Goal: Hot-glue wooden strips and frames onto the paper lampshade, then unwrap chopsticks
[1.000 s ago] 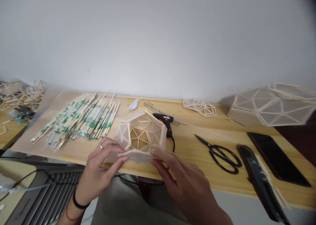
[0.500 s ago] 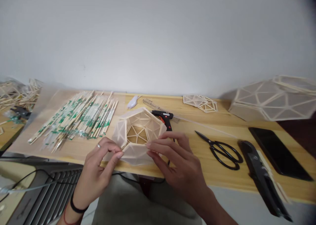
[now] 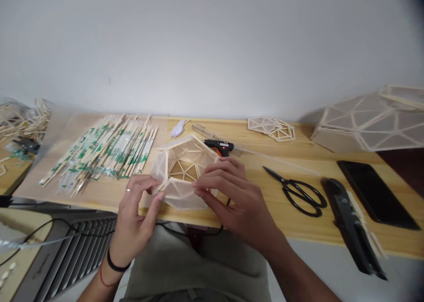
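A lampshade-like polyhedral frame (image 3: 180, 195) of thin wooden sticks, covered in translucent white sheet, stands near the table's front edge with its open side up. My left hand (image 3: 139, 209) pinches the near left rim between thumb and fingers. On the near right rim, my right hand (image 3: 232, 196) closes its thumb and fingertips around the edge. Through the opening, sticks forming triangles show at the bottom. Just behind the frame lies a black glue gun (image 3: 218, 147) with a red light lit, partly covered by the frame and my right hand.
Wrapped chopsticks (image 3: 109, 149) lie in a heap at left. To the right are black scissors (image 3: 294, 191), a black cutter-like tool (image 3: 353, 227) and a phone (image 3: 377, 193). A larger covered stick frame (image 3: 371, 120) stands at back right, a small flat lattice (image 3: 271, 128) near the wall.
The view has shifted a little, so the table sits higher. Both hands stay at the frame's rim; my left thumb and fingers have moved slightly apart along it.
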`<action>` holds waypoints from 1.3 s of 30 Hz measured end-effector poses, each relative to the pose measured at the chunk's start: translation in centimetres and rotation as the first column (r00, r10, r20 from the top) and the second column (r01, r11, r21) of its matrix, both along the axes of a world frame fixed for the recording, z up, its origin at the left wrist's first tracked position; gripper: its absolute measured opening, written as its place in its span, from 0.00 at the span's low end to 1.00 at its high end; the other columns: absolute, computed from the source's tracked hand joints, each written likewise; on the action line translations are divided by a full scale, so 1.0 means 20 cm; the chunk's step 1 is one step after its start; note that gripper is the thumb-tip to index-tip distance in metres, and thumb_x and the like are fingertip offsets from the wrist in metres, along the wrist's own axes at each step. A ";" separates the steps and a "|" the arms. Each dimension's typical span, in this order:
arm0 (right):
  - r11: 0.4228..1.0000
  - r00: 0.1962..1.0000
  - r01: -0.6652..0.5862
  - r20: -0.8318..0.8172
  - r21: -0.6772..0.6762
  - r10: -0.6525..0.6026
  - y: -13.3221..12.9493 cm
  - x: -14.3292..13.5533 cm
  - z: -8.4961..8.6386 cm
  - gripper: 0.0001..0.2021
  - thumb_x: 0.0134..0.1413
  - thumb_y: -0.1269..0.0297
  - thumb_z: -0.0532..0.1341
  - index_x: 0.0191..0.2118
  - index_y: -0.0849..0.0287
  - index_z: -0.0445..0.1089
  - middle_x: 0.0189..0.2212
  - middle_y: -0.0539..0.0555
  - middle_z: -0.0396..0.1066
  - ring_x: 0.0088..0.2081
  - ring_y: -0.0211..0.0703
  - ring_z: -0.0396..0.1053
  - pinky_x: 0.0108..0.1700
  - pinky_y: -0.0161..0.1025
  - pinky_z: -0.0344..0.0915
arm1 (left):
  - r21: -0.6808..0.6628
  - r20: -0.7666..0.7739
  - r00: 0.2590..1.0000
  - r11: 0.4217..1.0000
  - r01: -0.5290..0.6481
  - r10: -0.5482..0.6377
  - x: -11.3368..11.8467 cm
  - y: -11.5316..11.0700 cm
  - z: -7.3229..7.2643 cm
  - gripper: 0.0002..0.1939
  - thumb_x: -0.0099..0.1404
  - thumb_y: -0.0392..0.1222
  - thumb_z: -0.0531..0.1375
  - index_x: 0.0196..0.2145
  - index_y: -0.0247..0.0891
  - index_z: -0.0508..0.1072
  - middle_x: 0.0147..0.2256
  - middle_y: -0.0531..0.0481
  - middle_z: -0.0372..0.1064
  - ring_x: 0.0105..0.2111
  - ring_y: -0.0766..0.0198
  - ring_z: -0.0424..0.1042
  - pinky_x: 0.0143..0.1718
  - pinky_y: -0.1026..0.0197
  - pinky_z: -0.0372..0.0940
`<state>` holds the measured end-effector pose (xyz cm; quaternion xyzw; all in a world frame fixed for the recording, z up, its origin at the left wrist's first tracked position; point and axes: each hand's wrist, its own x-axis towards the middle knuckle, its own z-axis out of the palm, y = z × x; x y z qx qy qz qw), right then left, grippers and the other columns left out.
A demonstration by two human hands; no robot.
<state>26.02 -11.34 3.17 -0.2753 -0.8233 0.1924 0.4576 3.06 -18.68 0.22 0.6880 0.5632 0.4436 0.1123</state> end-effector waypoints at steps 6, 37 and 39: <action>0.999 1.000 0.015 -0.024 -0.044 -0.016 -0.01 -0.01 0.00 0.10 0.64 0.78 0.67 0.42 0.53 0.74 0.35 0.48 0.82 0.41 0.45 0.75 0.54 0.50 0.64 | 0.028 -0.210 0.976 0.997 0.066 -0.059 0.01 0.00 -0.04 0.43 0.67 0.46 0.71 0.72 0.48 0.56 0.65 0.36 0.58 0.68 0.45 0.60 0.65 0.43 0.64; 0.984 1.000 0.012 -0.008 -0.180 -0.014 0.24 0.05 0.04 0.04 0.67 0.63 0.64 0.42 0.55 0.76 0.38 0.54 0.77 0.37 0.45 0.70 0.41 0.43 0.70 | 0.229 -0.308 0.948 0.962 0.149 -0.073 -0.03 0.19 0.03 0.47 0.67 0.40 0.70 0.76 0.41 0.51 0.68 0.31 0.67 0.67 0.45 0.70 0.58 0.48 0.76; 0.954 0.999 -0.010 -0.051 -0.301 -0.006 0.26 0.05 0.05 0.06 0.66 0.60 0.64 0.42 0.56 0.76 0.36 0.53 0.75 0.32 0.41 0.67 0.36 0.40 0.67 | 0.260 -0.314 0.948 0.956 0.139 -0.053 -0.03 0.20 0.06 0.43 0.68 0.39 0.70 0.74 0.42 0.57 0.67 0.33 0.69 0.63 0.47 0.74 0.55 0.51 0.78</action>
